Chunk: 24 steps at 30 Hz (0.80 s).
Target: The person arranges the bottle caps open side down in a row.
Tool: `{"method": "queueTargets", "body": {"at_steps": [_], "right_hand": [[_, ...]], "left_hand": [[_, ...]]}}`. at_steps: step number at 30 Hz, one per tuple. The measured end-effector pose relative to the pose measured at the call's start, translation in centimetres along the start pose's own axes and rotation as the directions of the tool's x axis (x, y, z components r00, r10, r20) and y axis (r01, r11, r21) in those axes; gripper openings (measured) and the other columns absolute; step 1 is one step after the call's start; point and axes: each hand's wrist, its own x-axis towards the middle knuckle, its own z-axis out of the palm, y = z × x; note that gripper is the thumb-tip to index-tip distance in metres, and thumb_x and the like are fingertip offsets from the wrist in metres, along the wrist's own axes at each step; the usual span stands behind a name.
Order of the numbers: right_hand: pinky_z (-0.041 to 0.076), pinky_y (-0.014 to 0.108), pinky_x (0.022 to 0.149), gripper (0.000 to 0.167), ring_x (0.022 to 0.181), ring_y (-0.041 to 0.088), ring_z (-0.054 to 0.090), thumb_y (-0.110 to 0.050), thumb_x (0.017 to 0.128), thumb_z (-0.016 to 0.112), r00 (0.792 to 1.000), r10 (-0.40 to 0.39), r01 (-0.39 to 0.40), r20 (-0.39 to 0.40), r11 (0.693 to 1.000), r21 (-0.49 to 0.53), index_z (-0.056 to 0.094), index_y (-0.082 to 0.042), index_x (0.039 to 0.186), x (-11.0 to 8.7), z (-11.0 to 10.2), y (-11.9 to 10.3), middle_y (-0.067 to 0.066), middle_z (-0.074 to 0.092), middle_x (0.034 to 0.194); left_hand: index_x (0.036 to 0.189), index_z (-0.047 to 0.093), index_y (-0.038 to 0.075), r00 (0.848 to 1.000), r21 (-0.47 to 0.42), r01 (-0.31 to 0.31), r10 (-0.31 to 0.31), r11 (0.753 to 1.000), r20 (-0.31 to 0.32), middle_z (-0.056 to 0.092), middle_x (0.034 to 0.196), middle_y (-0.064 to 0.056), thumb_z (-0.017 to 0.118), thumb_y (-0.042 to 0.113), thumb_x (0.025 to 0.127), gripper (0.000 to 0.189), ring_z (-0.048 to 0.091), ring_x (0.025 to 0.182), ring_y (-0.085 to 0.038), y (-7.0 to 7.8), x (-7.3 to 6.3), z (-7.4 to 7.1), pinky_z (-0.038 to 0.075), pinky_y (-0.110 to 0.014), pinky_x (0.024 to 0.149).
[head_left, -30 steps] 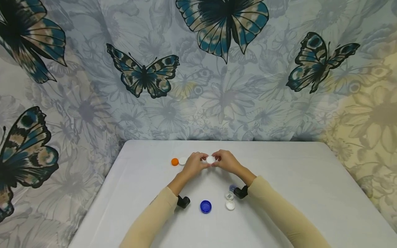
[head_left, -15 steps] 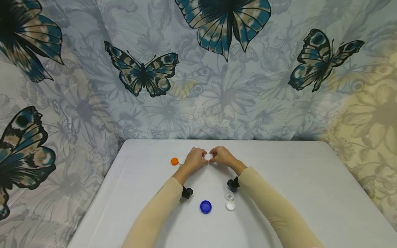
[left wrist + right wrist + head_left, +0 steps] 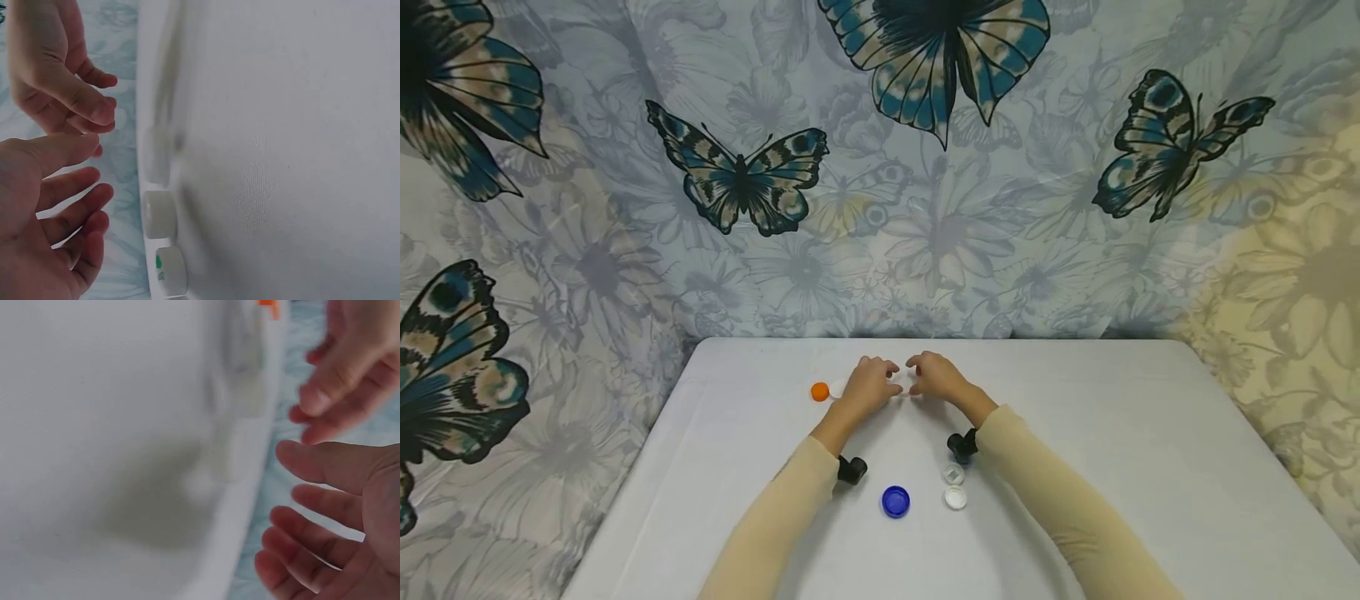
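My left hand (image 3: 868,385) and right hand (image 3: 938,378) hover at the far part of the table, fingers relaxed and apart. Nothing is held by either hand in the wrist views. Close by on the table stands a white bottle cap (image 3: 156,156), also visible as a blurred white cap (image 3: 225,450) in the right wrist view. It is hard to make out between the hands in the head view. Beside it are another white cap (image 3: 160,214) and a white cap with a green mark (image 3: 171,272). An orange cap (image 3: 820,392) lies left of my left hand.
Nearer the front of the white table (image 3: 1075,467) lie a blue lid (image 3: 896,502), a white cap (image 3: 955,498) and a clear cap (image 3: 953,474). A black wrist camera (image 3: 961,447) partly covers the spot behind them. A butterfly-patterned cloth (image 3: 940,250) hangs behind the table.
One second ago both hands pinched a white cap between them. They moved slightly away from the body, set it down at the far part of the table and let go; the fingers are spread now.
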Motion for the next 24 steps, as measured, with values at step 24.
{"method": "queueTargets", "body": {"at_steps": [24], "right_hand": [[0.05, 0.023, 0.069, 0.025, 0.081, 0.011, 0.06, -0.017, 0.088, 0.071, 0.952, -0.248, 0.286, -0.18, 0.931, 0.228, 0.071, -0.001, 0.107, -12.0, 1.7, -3.1, 0.006, 0.07, 0.091]], "left_hand": [[0.116, 0.067, 0.003, 0.988, -0.447, 0.05, 0.021, 0.893, 0.152, 0.067, 0.096, -0.005, 0.076, 0.023, 0.083, 0.04, 0.053, 0.079, -0.01, -1.3, -12.8, 0.7, 0.044, -0.022, 0.067]]}}
